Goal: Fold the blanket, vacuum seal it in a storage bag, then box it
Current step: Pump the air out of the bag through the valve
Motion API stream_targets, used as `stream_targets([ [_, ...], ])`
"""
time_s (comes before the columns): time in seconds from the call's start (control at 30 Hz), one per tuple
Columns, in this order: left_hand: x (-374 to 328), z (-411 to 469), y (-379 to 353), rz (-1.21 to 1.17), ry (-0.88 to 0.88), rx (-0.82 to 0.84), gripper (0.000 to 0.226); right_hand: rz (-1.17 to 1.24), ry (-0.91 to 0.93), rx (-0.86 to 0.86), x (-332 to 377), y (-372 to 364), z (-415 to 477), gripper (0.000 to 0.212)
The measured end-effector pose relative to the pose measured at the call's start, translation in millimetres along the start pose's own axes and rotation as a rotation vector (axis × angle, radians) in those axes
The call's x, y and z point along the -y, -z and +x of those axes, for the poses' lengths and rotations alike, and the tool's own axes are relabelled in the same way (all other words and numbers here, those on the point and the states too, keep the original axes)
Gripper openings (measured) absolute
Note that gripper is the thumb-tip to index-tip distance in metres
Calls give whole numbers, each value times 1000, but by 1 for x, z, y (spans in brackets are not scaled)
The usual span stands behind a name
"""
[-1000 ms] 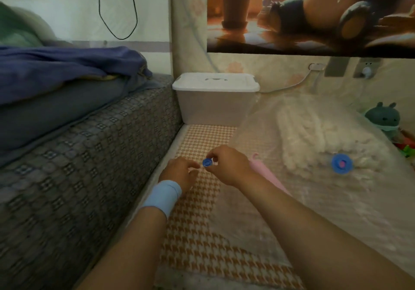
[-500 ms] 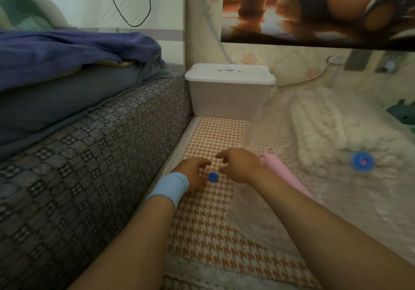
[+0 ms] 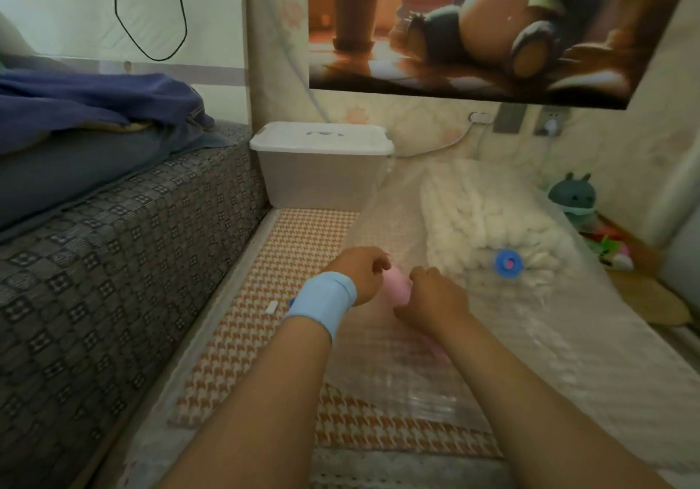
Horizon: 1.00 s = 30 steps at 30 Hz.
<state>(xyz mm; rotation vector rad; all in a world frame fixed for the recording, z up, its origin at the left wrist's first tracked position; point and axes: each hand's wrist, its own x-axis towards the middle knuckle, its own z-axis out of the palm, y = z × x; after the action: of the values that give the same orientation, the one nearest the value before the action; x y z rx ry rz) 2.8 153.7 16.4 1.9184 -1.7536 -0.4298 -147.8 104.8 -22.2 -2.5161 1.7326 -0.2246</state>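
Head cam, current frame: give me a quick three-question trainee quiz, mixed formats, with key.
1. True or false: the white plastic storage box is open.
2. Pick one: the round blue valve sits on A) the clear plastic vacuum bag, over the white fluffy blanket; B) the box; C) the grey patterned bed.
3. Fill in: the pink cylindrical pump shows between the left hand and the right hand; the light blue wristband is on the ____ one.

Key: 1 false, its lid is on; 2 A; 3 left.
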Motion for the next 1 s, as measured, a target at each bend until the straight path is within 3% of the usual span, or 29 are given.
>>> stream_targets([
  [0.1, -5, 5, -7, 68, 33, 46, 30, 160, 6, 49, -12, -5, 2, 40],
  [0.2, -13, 15, -11, 45, 69, -79, 22, 453, 12, -37, -19, -1, 5, 28],
  [0.3, -30, 23, -15, -220, 178, -203, 34, 742, 91, -60, -24, 19, 17, 18],
  [0.37, -49, 22, -18, -483, 241, -172, 44, 943, 139, -71, -29, 43, 23, 15],
  [0.47, -74, 15, -22, -883, 223, -91, 33, 1086, 174, -69, -46, 69, 23, 37],
  [0.53, -88, 11, -18, -972, 121, -44, 35, 1146, 164, -38, -62, 79, 18, 44],
  [0.67, -114, 8, -19, -730, -26, 32, 73, 1304, 62, 47, -93, 90, 5, 45],
  [0.8, -144, 2, -28, -501, -145, -107, 77, 1311, 141, 149, -118, 104, -6, 40],
  [0.93, -156, 25, -38, -505, -158, -70, 74, 1344, 30, -46, -144, 109, -10, 38],
  [1.0, -163, 39, -48, -459, -111, -67, 59, 1368, -50, -174, -161, 107, -8, 39],
])
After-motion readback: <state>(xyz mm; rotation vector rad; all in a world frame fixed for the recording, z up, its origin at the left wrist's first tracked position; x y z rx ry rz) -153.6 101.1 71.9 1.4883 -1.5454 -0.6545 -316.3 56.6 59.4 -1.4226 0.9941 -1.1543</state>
